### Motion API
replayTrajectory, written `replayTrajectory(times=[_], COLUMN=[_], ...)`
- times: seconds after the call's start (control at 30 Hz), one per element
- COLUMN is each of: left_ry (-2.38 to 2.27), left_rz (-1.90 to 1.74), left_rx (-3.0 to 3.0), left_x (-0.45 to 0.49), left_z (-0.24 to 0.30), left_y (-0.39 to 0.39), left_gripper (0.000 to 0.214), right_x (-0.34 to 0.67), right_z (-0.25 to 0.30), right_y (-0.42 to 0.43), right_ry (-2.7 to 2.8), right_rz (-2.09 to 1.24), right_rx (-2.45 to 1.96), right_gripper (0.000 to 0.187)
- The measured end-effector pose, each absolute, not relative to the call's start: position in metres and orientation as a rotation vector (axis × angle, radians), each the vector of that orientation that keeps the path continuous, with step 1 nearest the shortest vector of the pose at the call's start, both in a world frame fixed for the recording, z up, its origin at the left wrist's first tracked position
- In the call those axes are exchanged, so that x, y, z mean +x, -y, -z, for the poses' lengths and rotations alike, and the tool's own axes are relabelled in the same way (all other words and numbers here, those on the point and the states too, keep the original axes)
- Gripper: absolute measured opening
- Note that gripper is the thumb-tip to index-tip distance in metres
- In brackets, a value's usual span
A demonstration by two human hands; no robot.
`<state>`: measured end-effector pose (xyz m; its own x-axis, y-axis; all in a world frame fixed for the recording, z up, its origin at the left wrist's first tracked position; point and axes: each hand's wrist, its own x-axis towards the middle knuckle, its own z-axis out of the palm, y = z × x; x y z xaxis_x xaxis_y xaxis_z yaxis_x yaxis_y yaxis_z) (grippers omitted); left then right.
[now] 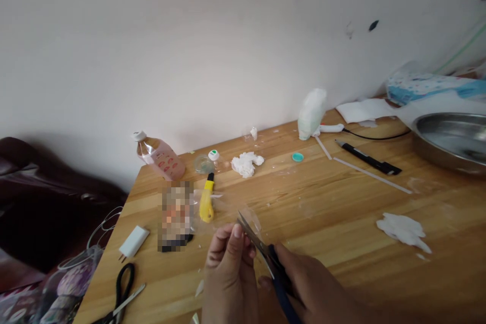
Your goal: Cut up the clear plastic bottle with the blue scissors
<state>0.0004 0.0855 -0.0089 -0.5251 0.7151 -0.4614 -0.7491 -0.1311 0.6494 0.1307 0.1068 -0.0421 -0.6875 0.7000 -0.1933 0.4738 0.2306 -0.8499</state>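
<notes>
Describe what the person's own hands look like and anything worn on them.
The left hand and the right hand are ungloved; no ring, watch, bracelet or sleeve shows on either. Some right-hand fingers are hidden, so rings there are uncertain.

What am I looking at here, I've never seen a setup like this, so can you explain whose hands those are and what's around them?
There's no machine here: these are a person's own bare hands. The single picture comes from a camera worn on their head, looking forward and down. The right hand holds scissors. The left hand is pinched beside them; anything in its fingers is too small to tell. On the wooden table, to the left, are a pink bottle, a yellow cutter and a white charger. To the right is a metal pan.
</notes>
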Motion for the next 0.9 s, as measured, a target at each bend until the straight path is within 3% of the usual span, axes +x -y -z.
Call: replayTrajectory(times=[0.53,0.9], left_ry=[-1.087,-1.110], left_rz=[-1.817,-1.849], left_rx=[0.078,0.119], left_x=[0.002,0.000], left_z=[0.009,0.013], left_y=[-0.080,-0.083], left_gripper=[0.019,0.022], right_x=[0.129,0.131], right_z=[0.036,0.046], right_y=[-0.105,-0.104], right_ry=[2.253,2.262], right_rz=[-1.411,-1.363], right_rx=[-1.179,-1.190], right_gripper=[0.019,0.025])
